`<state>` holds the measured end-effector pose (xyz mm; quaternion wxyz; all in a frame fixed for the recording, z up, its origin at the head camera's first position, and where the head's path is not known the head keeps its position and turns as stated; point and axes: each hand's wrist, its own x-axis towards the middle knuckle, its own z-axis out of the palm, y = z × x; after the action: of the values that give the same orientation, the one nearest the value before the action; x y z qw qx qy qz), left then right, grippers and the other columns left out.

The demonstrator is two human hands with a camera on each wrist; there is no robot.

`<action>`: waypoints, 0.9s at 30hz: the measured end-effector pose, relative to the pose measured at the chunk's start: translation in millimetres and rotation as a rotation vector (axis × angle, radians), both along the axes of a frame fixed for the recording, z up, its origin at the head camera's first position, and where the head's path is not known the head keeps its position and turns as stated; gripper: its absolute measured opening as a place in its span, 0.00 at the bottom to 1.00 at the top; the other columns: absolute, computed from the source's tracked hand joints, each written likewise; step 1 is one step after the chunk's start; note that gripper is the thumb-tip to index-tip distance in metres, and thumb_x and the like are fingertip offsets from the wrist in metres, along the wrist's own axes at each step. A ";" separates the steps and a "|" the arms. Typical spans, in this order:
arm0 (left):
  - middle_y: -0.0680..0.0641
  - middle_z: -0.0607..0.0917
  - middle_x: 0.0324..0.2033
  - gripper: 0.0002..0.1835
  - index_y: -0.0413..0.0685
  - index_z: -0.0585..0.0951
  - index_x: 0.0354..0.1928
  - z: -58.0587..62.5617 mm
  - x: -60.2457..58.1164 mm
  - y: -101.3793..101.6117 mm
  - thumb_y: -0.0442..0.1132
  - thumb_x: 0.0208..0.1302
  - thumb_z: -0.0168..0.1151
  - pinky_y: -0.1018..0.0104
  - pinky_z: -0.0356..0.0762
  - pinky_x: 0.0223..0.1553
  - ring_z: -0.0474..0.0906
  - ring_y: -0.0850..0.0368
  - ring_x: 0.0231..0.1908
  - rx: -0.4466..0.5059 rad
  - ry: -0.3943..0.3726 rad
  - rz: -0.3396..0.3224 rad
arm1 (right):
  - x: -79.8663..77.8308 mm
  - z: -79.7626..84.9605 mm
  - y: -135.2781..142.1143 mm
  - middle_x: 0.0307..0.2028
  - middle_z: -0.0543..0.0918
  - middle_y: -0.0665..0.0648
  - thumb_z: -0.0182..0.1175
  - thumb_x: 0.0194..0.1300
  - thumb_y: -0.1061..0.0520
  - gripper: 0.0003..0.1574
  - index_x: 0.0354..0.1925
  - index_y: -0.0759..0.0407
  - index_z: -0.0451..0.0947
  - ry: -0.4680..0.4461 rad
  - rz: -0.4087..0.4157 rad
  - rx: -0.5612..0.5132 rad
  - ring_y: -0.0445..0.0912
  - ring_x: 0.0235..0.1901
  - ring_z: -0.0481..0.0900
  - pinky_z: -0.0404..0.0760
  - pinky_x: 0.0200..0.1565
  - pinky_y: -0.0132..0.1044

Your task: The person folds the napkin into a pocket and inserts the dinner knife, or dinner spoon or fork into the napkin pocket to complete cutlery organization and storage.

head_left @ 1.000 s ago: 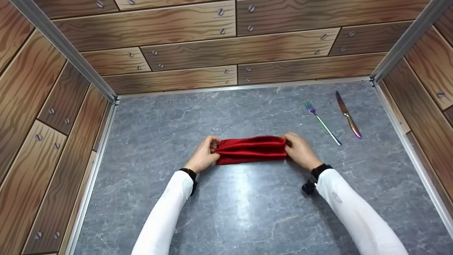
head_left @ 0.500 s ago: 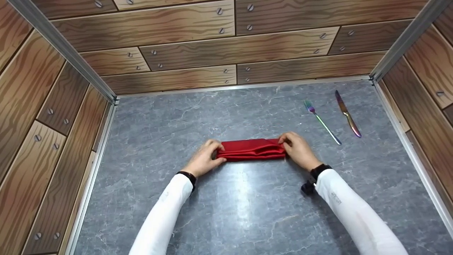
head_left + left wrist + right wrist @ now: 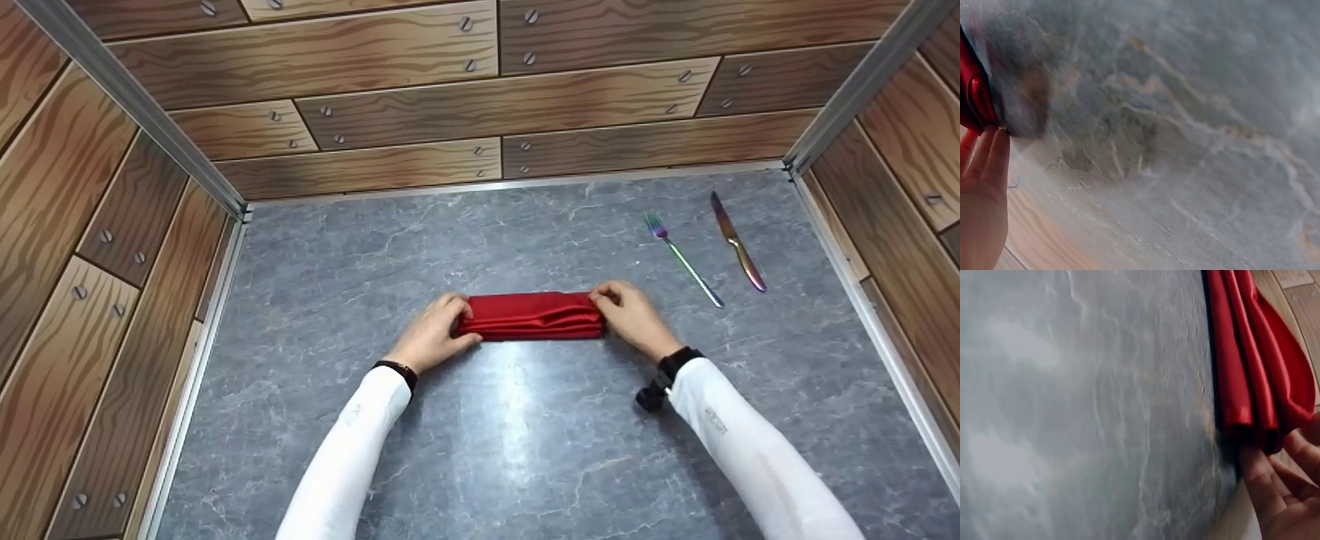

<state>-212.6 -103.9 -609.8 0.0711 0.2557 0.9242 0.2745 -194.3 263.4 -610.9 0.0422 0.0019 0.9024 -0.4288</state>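
Between the side edges of the bench [image 3: 337, 262], the red cloth [image 3: 525, 311] had flattened, its folds seemingly neater; left hand [image 3: 433, 332] gripped one end widely, right hand [image 3: 632, 319] pinched the other.

A shiny gray surface [image 3: 337, 247] with squiggly lines lies under the fingers [image 3: 459, 303]. Past them is a back wall [image 3: 397, 124] with brown wood-look boards. A left wall [image 3: 97, 300] and right wall [image 3: 896, 217] stand on either side. A white glow [image 3: 514, 427] shines nearer than the fingers.
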 end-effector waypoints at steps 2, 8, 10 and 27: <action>0.48 0.79 0.64 0.17 0.53 0.78 0.45 0.3 0.0 -0.3 0.53 0.64 0.72 0.52 0.75 0.67 0.76 0.49 0.65 -0.012 0.013 -0.005 | 3.9 1.4 -2.3 0.50 0.84 0.64 0.57 0.76 0.46 0.21 0.51 0.62 0.82 0.008 -0.003 0.009 0.55 0.50 0.82 0.79 0.55 0.47; 0.45 0.77 0.67 0.14 0.52 0.78 0.43 0.7 0.4 0.1 0.49 0.65 0.72 0.50 0.74 0.68 0.75 0.45 0.67 -0.035 0.031 -0.006 | 12.2 1.4 -10.2 0.53 0.81 0.64 0.65 0.71 0.52 0.17 0.51 0.63 0.82 0.060 0.029 0.022 0.56 0.50 0.84 0.83 0.54 0.47; 0.45 0.77 0.67 0.14 0.52 0.78 0.43 0.6 0.4 0.1 0.49 0.66 0.71 0.50 0.74 0.69 0.75 0.45 0.68 -0.038 0.027 -0.002 | 12.9 0.7 -11.6 0.56 0.80 0.64 0.66 0.70 0.54 0.18 0.53 0.63 0.83 0.067 0.037 0.037 0.56 0.49 0.85 0.83 0.53 0.46; 0.48 0.78 0.67 0.05 0.55 0.79 0.44 1.8 -2.8 -7.5 0.37 0.69 0.62 0.51 0.86 0.48 0.87 0.46 0.51 -0.186 0.241 -0.118 | 17.6 -3.7 -12.4 0.66 0.75 0.69 0.67 0.69 0.52 0.30 0.63 0.68 0.79 0.124 0.120 0.151 0.64 0.66 0.75 0.73 0.68 0.59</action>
<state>-215.4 -111.4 -608.1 -0.0007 0.3331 0.9308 0.1504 -176.7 251.0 -614.6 0.0114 -0.0755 0.9315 -0.3557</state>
